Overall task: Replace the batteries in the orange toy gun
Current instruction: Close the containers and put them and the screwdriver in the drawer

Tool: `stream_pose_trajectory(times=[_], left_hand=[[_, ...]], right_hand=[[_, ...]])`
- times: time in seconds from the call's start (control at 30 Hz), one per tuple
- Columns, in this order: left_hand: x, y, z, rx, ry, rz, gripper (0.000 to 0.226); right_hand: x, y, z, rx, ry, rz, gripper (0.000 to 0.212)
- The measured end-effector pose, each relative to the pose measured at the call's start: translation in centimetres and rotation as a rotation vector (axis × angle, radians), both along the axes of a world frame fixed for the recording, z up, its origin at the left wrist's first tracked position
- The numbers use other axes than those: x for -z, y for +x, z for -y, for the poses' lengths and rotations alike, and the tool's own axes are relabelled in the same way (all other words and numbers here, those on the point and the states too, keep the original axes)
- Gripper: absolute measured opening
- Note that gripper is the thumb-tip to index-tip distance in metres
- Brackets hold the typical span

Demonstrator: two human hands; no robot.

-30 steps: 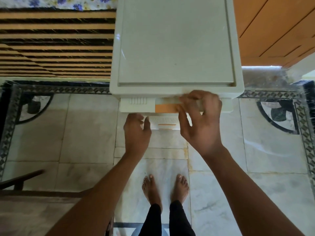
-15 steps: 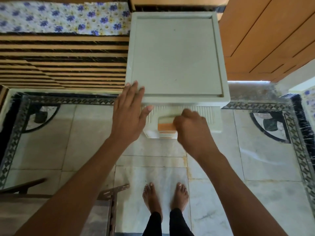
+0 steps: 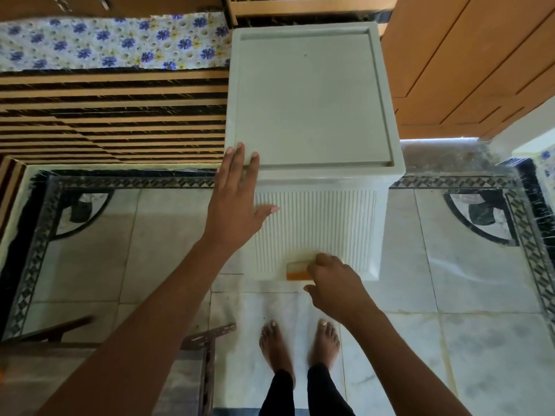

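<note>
Cabinet: we saw a pale plastic cabinet from above, its ribbed front facing the person.
Left hand: the left hand lay flat on the cabinet's near left corner. Its fingers were straight and slightly spread, and the thumb stretched out across the ribbed front. It held nothing.
Right hand: the right hand was low at the foot of the cabinet's front, fingers curled over the right end of an orange-and-white handle. The fingertips were hidden, so we judged a grip rather than saw one.
Toy gun: no orange toy gun and no batteries showed anywhere. We could not tell whether they lay inside the cabinet.
Step in hand: we judged this the fetching stage, opening the cabinet's front to reach the toy or the batteries. The battery swap itself was not begun.
Next move: we reckoned it called for a steady pull on the handle toward the person. Meanwhile the left hand would brace the cabinet so its light body did not slide or tip.
Around the cabinet: bare feet stood on the marble floor in front of it. Wooden slats lay to its left and a wooden door to its right.
</note>
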State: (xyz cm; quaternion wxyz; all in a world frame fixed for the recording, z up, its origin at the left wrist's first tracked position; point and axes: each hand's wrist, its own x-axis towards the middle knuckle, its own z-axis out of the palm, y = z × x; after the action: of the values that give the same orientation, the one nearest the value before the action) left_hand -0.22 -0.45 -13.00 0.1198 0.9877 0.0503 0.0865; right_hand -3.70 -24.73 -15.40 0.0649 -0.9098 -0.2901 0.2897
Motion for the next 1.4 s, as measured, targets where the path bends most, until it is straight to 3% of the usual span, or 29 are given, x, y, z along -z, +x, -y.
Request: stream_pose_trajectory(times=[0.2,0.27,0.37,0.5,0.6,0.67,0.73,0.8,1.2,1.3,1.4], left_hand=[[1.8,0.3,0.1,-0.057,0.077,0.09,0.088],[2.1,0.5,0.4,-0.084,0.054,0.147,0.082],[2.7,0.7,0.8,-0.108,-0.013,0.215,0.076],[3.0,0.5,1.0,-0.141,-0.093,0.248,0.073],[3.1,0.4,1.1,-0.142,-0.133,0.271,0.073],[3.4,0.4,1.1,-0.141,-0.133,0.273,0.073],[3.7,0.5,1.0,-0.145,-0.13,0.275,0.072],[3.9,0.6,0.9,-0.151,-0.126,0.276,0.071],[3.3,0.4,0.9,-0.152,-0.137,0.279,0.069],[2.3,0.0,1.3,-0.147,-0.209,0.251,0.066],[-0.7,-0.9,1.2,-0.182,-0.431,0.226,0.056]], right_hand=[[6.5,5.5,-2.7,0.045,-0.11,-0.056,0.076],[7.0,8.3,-3.7,0.067,-0.094,-0.051,0.074],[7.4,10.3,-4.4,0.162,0.039,-0.065,0.052],[7.5,8.1,-2.5,0.731,0.343,-0.012,0.037],[7.9,7.8,-0.6,1.113,0.37,-0.024,0.059],[8.3,9.1,0.0,1.225,0.332,-0.086,0.072],[8.9,10.6,0.0,1.246,0.352,-0.126,0.073],[9.1,11.6,-0.4,1.278,0.398,-0.115,0.061],[8.4,11.8,-1.2,1.324,0.473,-0.16,0.083],[6.1,10.0,-1.8,1.35,0.541,-0.176,0.068],[1.3,7.6,-2.6,1.266,0.601,-0.138,0.039]])
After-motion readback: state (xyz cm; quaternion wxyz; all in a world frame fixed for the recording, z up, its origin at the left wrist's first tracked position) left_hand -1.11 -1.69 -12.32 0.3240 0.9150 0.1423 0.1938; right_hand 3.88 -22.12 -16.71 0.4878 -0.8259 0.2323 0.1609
